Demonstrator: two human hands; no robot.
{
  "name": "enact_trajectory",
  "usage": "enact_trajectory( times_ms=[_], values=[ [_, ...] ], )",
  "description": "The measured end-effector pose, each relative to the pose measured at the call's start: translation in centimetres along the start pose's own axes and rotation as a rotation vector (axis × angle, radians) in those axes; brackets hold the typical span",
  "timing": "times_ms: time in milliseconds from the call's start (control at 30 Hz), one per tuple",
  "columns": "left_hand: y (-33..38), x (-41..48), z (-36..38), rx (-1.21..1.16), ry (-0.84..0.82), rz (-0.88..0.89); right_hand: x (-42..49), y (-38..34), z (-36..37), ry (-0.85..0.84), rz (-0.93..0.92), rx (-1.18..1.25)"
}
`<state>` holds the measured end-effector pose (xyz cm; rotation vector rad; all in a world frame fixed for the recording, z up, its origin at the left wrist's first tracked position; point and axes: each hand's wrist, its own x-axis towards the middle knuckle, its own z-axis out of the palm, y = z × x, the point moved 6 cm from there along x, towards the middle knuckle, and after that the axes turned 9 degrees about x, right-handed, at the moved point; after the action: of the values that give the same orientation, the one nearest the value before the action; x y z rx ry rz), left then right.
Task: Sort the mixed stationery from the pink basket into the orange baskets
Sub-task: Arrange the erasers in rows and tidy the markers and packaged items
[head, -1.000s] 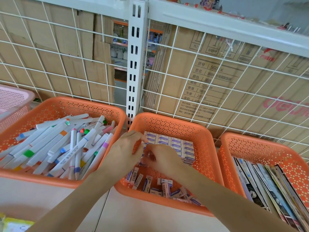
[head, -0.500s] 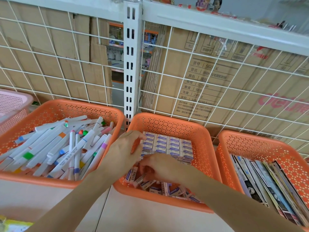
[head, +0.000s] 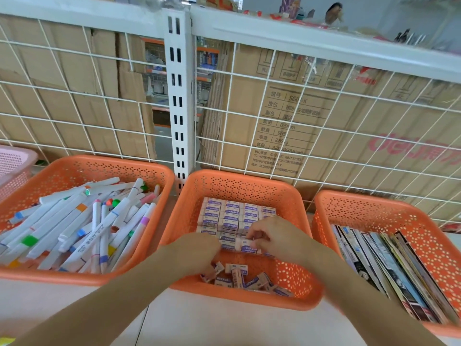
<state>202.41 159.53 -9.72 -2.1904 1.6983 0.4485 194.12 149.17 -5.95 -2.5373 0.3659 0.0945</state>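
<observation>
The middle orange basket point(head: 239, 186) holds erasers in neat rows point(head: 234, 213) at the back and a loose heap of erasers point(head: 244, 275) at the front. Both my hands are inside it. My right hand point(head: 277, 238) pinches an eraser point(head: 248, 248) at the front edge of the rows. My left hand point(head: 197, 253) lies palm down between the rows and the loose heap, its fingertips hidden. The pink basket point(head: 15, 161) shows only its corner at the far left; its contents are out of sight.
The left orange basket point(head: 99, 166) is piled with white markers point(head: 87, 226). In the right orange basket point(head: 374, 208) stand notebooks point(head: 386, 265) on edge. A white wire grid point(head: 274, 116) and an upright post point(head: 178, 108) close the shelf behind, with cardboard boxes beyond.
My left hand slid from the basket's left wall toward the middle front. My right hand moved right and back to the front row of erasers.
</observation>
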Motion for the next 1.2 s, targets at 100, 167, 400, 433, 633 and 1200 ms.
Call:
enact_trajectory(
  times_ms=[100,167,400,433,633,1200],
  values=[
    [0.4,0.5,0.3,0.035,0.002,0.015,-0.4,0.2,-0.1,0.026,0.002,0.010],
    [0.4,0.7,0.6,0.020,-0.007,0.027,-0.6,0.2,-0.1,0.042,-0.003,0.012],
    [0.4,0.7,0.4,-0.181,0.069,0.048,-0.8,0.6,0.0,0.105,0.048,0.079],
    [0.1,0.6,0.1,-0.244,0.109,0.045,-0.8,0.7,-0.1,0.116,0.072,0.118],
    [-2.1,-0.3,-2.2,-1.074,0.323,-0.023,-1.2,-0.1,0.0,0.180,0.147,0.581],
    [-2.0,-0.9,-2.4,-1.600,0.319,-0.138,-0.6,-3.2,-0.9,0.381,-0.072,0.041]
  ],
)
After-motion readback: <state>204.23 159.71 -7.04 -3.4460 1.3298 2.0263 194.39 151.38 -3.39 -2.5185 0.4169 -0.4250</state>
